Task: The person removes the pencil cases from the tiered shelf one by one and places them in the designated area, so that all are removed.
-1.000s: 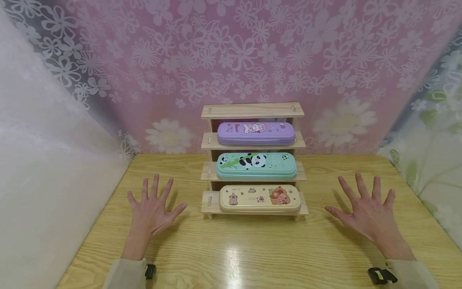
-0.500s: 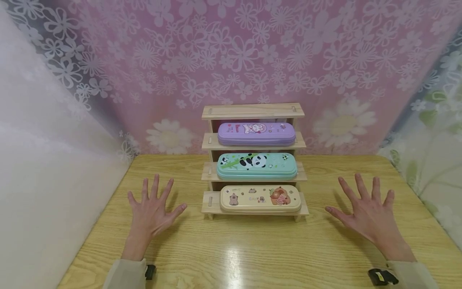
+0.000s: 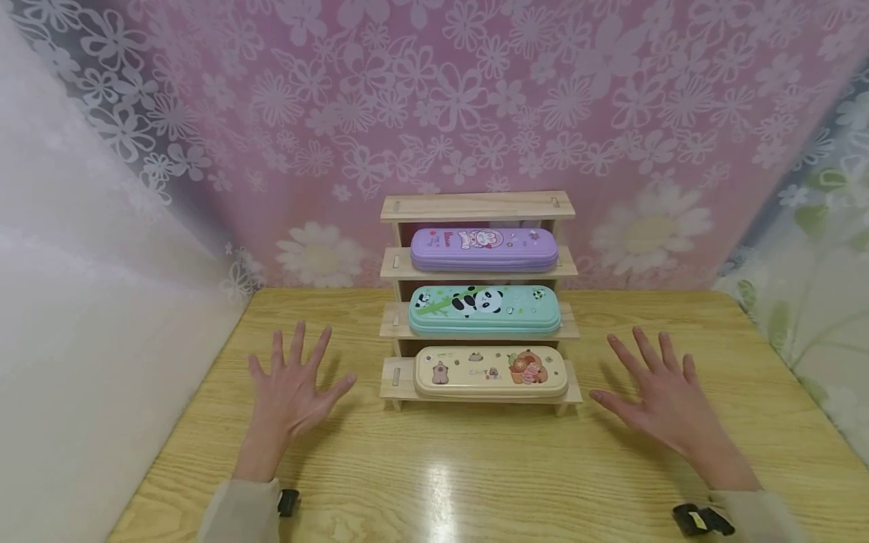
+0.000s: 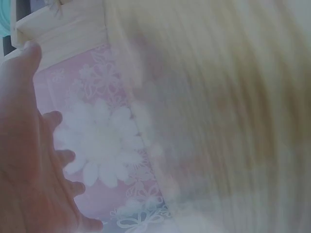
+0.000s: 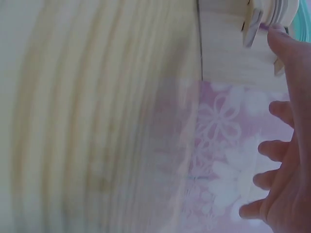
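Observation:
A stepped wooden rack (image 3: 478, 205) stands mid-table with three pencil cases on its lower tiers. The purple pencil case (image 3: 483, 250) lies highest, the teal panda pencil case (image 3: 483, 311) sits below it, and the cream pencil case (image 3: 490, 372) rests on the lowest tier. To the left of the rack my left hand (image 3: 290, 392) is held with fingers spread, holding nothing. My right hand (image 3: 668, 403) is spread the same way on the rack's right side, its thumb pointing toward the cream case. In the right wrist view that thumb (image 5: 281, 41) overlaps the rack's end.
The rack's top tier carries nothing. Under everything is a wood-grain table (image 3: 366, 467). A pink flowered curtain (image 3: 448, 98) hangs behind it, with a white sheet (image 3: 102, 264) along the left and a leafy curtain (image 3: 815, 249) along the right.
My right hand has moved left toward the rack, its fingers drawing a little closer together. The left hand has shifted slightly up and right. The rack and pencil cases stay put.

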Demonstrator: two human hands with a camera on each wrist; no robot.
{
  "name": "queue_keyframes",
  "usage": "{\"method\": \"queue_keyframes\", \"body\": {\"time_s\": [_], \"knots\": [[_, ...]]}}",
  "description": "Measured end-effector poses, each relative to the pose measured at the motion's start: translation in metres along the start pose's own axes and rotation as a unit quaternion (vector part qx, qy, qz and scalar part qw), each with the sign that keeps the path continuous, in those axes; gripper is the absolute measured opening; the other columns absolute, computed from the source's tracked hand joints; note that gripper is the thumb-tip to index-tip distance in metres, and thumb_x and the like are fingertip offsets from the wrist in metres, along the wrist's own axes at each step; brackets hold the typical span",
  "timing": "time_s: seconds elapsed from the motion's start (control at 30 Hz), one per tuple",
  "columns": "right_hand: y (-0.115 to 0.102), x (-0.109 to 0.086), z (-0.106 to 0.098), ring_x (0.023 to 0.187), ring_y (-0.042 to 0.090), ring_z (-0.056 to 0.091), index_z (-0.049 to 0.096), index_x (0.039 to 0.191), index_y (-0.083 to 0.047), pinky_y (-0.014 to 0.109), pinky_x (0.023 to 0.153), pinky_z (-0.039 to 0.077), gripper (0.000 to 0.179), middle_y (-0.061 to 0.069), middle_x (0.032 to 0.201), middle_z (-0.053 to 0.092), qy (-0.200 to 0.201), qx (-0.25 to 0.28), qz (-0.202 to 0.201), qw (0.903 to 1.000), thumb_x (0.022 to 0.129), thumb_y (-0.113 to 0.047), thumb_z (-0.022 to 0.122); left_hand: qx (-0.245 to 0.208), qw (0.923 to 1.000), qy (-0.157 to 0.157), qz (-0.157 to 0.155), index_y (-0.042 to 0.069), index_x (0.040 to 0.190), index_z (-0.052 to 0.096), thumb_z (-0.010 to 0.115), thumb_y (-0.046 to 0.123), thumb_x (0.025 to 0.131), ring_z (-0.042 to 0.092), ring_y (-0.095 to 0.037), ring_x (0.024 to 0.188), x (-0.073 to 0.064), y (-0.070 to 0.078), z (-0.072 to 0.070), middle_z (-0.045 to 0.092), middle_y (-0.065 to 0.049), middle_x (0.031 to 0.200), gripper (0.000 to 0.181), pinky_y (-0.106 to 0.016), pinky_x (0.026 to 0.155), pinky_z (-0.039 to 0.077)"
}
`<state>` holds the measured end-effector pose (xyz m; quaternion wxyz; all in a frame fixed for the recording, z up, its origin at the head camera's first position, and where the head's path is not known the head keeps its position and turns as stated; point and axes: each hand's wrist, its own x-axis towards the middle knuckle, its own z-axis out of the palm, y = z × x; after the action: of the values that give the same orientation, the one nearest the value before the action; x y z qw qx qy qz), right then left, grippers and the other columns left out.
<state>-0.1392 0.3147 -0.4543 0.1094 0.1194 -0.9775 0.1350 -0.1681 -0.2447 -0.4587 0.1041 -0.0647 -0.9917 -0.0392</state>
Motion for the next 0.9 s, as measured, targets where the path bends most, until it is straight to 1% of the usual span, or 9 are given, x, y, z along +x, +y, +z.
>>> {"method": "queue_keyframes", "body": {"time_s": [0.1,0.17,0.23,0.3,0.4,0.53,0.67,0.8,0.9], "knots": [[-0.009,0.004,0.002,0.152,0.057,0.013,0.031,0.162,-0.024,0.083,0.109,0.017,0.091,0.028,0.165,0.026,0.014,0.046,-0.020,0.9987,0.088,-0.052,0.075,-0.032,0.9995,-0.005,-0.001,0.034,0.165,0.014,0.040,0.082,0.092,0.010,-0.054,0.154,0.005,0.004,-0.002,0.010,-0.013,0.173,0.091,-0.088,0.107,0.012],[-0.015,0.007,0.004,0.150,0.056,0.023,0.040,0.158,-0.021,0.081,0.106,0.026,0.088,0.028,0.161,0.035,0.036,0.074,-0.037,0.9959,0.085,-0.046,0.080,-0.066,0.9978,-0.009,-0.003,0.035,0.165,0.012,0.042,0.078,0.094,0.010,-0.053,0.155,0.008,0.008,-0.003,0.010,-0.010,0.174,0.089,-0.087,0.107,0.014],[-0.021,0.009,0.006,0.145,0.055,0.034,0.047,0.154,-0.019,0.078,0.101,0.035,0.084,0.027,0.156,0.043,0.060,0.096,-0.054,0.9921,0.081,-0.039,0.085,-0.114,0.9934,-0.004,-0.004,0.036,0.165,0.013,0.047,0.072,0.096,0.013,-0.051,0.155,0.011,0.012,-0.005,0.012,-0.008,0.174,0.085,-0.084,0.109,0.017],[-0.027,0.010,0.007,0.139,0.053,0.043,0.052,0.150,-0.018,0.074,0.096,0.041,0.081,0.025,0.151,0.050,0.080,0.114,-0.068,0.9879,0.079,-0.033,0.088,-0.168,0.9858,0.005,-0.004,0.037,0.164,0.014,0.050,0.067,0.098,0.020,-0.049,0.154,0.014,0.017,-0.008,0.016,-0.006,0.173,0.081,-0.081,0.109,0.023],[-0.036,0.010,0.009,0.132,0.048,0.050,0.056,0.146,-0.018,0.069,0.093,0.045,0.076,0.021,0.146,0.055,0.095,0.135,-0.080,0.9830,0.078,-0.028,0.089,-0.261,0.9649,0.026,0.006,0.038,0.163,0.023,0.056,0.055,0.100,0.030,-0.045,0.152,0.019,0.025,-0.011,0.024,-0.006,0.170,0.073,-0.076,0.110,0.029],[-0.047,0.010,0.011,0.130,0.040,0.053,0.059,0.144,-0.016,0.062,0.095,0.047,0.072,0.016,0.143,0.058,0.101,0.158,-0.088,0.9784,0.078,-0.021,0.089,-0.377,0.9249,0.041,0.021,0.037,0.159,0.033,0.059,0.043,0.102,0.037,-0.039,0.149,0.025,0.036,-0.014,0.034,-0.006,0.166,0.062,-0.070,0.112,0.034],[-0.055,0.011,0.013,0.127,0.037,0.055,0.060,0.141,-0.012,0.060,0.094,0.048,0.072,0.015,0.140,0.060,0.107,0.164,-0.095,0.9760,0.076,-0.018,0.090,-0.455,0.8893,0.037,0.033,0.031,0.156,0.040,0.060,0.035,0.103,0.043,-0.039,0.145,0.033,0.049,-0.016,0.039,-0.008,0.163,0.057,-0.069,0.109,0.040],[-0.058,0.013,0.018,0.124,0.035,0.058,0.061,0.141,-0.012,0.057,0.095,0.049,0.075,0.013,0.137,0.062,0.111,0.161,-0.103,0.9752,0.073,-0.017,0.092,-0.497,0.8671,0.023,0.021,0.028,0.154,0.045,0.061,0.034,0.103,0.047,-0.039,0.143,0.041,0.060,-0.013,0.041,-0.007,0.162,0.054,-0.066,0.109,0.042],[-0.060,0.013,0.021,0.124,0.031,0.058,0.060,0.142,-0.013,0.043,0.101,0.048,0.078,0.010,0.136,0.062,0.112,0.161,-0.106,0.9749,0.072,-0.017,0.092,-0.521,0.8534,0.007,0.007,0.027,0.151,0.048,0.062,0.035,0.103,0.048,-0.039,0.142,0.049,0.066,-0.008,0.044,-0.007,0.159,0.051,-0.063,0.110,0.043]]}}
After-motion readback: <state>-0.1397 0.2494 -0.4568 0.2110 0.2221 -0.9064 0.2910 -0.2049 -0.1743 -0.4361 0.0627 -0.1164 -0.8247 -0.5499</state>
